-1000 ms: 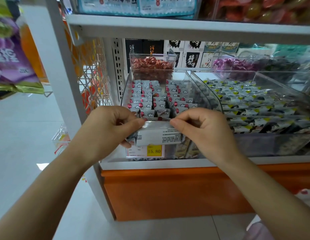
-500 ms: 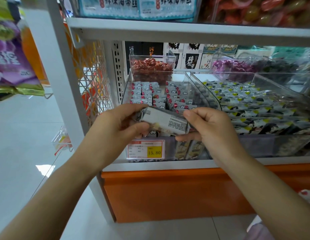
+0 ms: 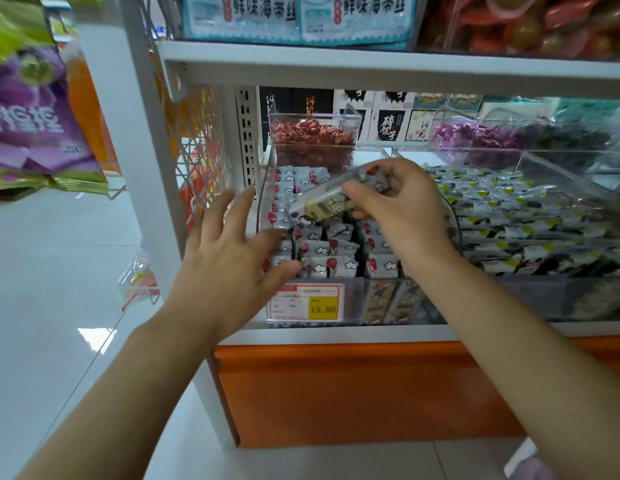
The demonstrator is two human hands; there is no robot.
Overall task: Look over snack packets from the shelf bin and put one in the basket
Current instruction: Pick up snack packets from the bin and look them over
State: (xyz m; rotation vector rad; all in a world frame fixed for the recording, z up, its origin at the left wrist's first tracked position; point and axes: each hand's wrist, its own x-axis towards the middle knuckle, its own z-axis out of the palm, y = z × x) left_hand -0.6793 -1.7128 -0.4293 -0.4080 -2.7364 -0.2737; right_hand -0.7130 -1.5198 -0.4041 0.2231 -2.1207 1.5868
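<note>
A clear shelf bin (image 3: pixel 353 299) holds several small grey snack packets (image 3: pixel 327 266) printed with white clouds and red dots. My right hand (image 3: pixel 402 209) pinches one grey snack packet (image 3: pixel 331 197) by its right end and holds it tilted above the bin's middle. My left hand (image 3: pixel 232 258) hovers at the bin's left front corner with fingers spread and holds nothing. At the bottom right corner a pale pinkish shape (image 3: pixel 533 465) shows; I cannot tell whether it is the basket.
A yellow price tag (image 3: pixel 306 303) reading 15.80 sits on the bin front. A second clear bin of dark and yellow packets (image 3: pixel 530 223) stands to the right. Red candies (image 3: pixel 310 133) fill a box behind. A white shelf post (image 3: pixel 145 161) rises at left.
My left hand has let go of the packet and dropped away to the left with fingers spread. My right hand has carried the packet up and over the bin.
</note>
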